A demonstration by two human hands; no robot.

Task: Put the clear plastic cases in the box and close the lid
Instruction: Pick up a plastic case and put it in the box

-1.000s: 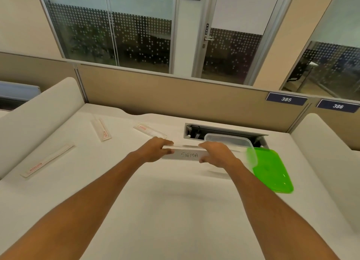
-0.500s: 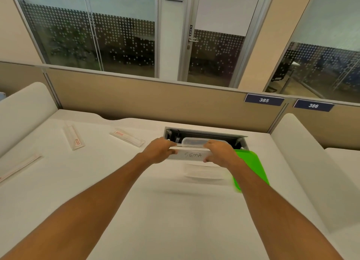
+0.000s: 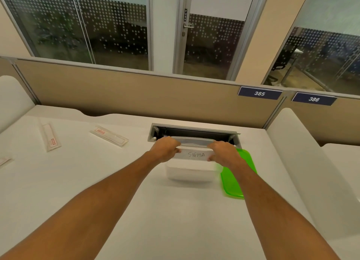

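A clear plastic case (image 3: 195,154) with "SIGMA" written on it is held level over the translucent box (image 3: 190,172) at the desk's far middle. My left hand (image 3: 165,149) grips its left end and my right hand (image 3: 224,152) grips its right end. The green lid (image 3: 232,179) lies flat just right of the box, partly under my right forearm. Two more clear cases lie at the left: one (image 3: 109,136) angled near the middle and another (image 3: 50,138) further left. A third case (image 3: 4,160) shows at the left edge.
An open cable slot (image 3: 194,132) is sunk into the white desk right behind the box. A beige partition (image 3: 136,92) runs along the back, with white side dividers (image 3: 303,162) at both sides. Glass walls and a door stand beyond.
Both hands have carried the SIGMA case slightly forward and lower over the box. The view has shifted left, so the loose cases sit nearer the left edge.
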